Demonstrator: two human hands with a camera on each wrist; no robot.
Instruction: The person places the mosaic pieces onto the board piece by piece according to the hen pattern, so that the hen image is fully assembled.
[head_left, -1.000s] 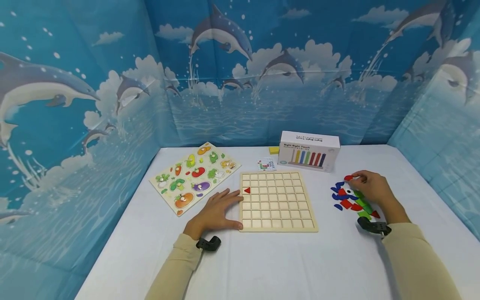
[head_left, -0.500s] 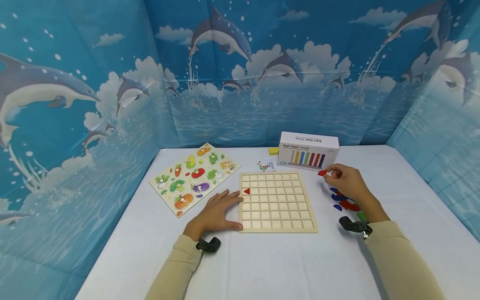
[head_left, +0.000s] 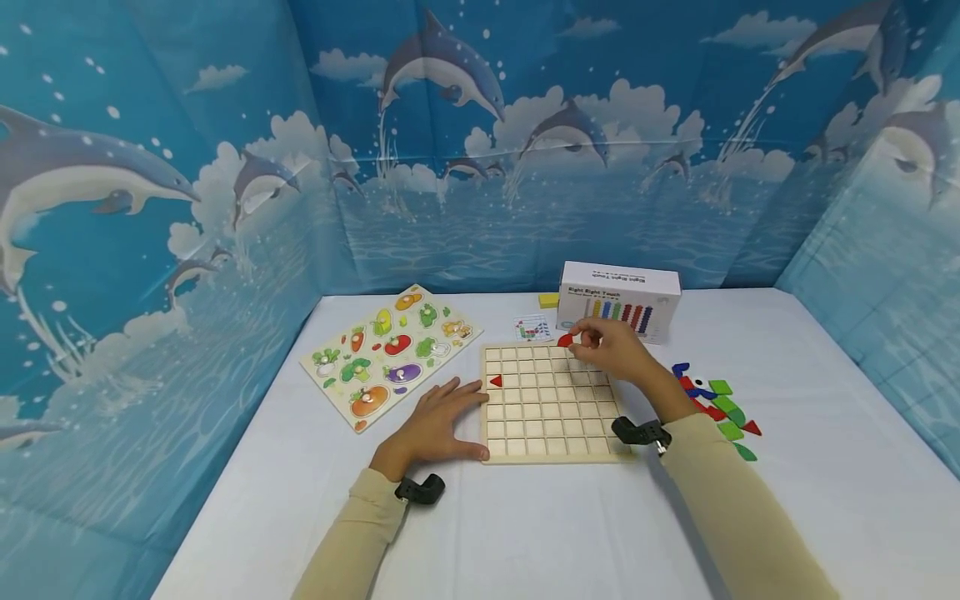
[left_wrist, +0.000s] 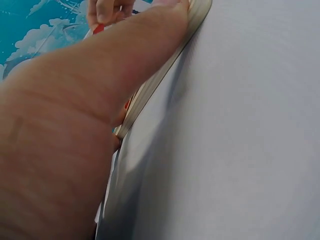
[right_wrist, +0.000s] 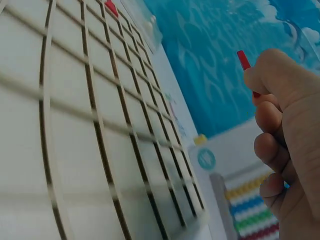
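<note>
My right hand [head_left: 611, 348] pinches a small flat red shape piece [head_left: 566, 340] between thumb and index finger, over the far edge of the wooden grid board [head_left: 536, 417]. In the right wrist view the red piece [right_wrist: 243, 60] shows edge-on, raised above the board, with the other fingers curled in. My left hand [head_left: 435, 423] lies at the board's left edge, fingers spread, with the thumb and fingertips touching the rim. The left wrist view shows the thumb [left_wrist: 145, 37] against that rim. A red triangle [head_left: 496, 381] sits in a left-column cell of the board.
Loose red, blue and green pieces [head_left: 726, 406] lie to the right of the board. Behind it stand a white box [head_left: 618, 296], a small pattern card [head_left: 532, 327] and a yellow block [head_left: 548, 300]. A vegetable puzzle board [head_left: 390, 354] lies at the left.
My right hand has carried the red piece leftward from the loose pile to above the board's far edge. My left hand has stayed at the board's left edge.
</note>
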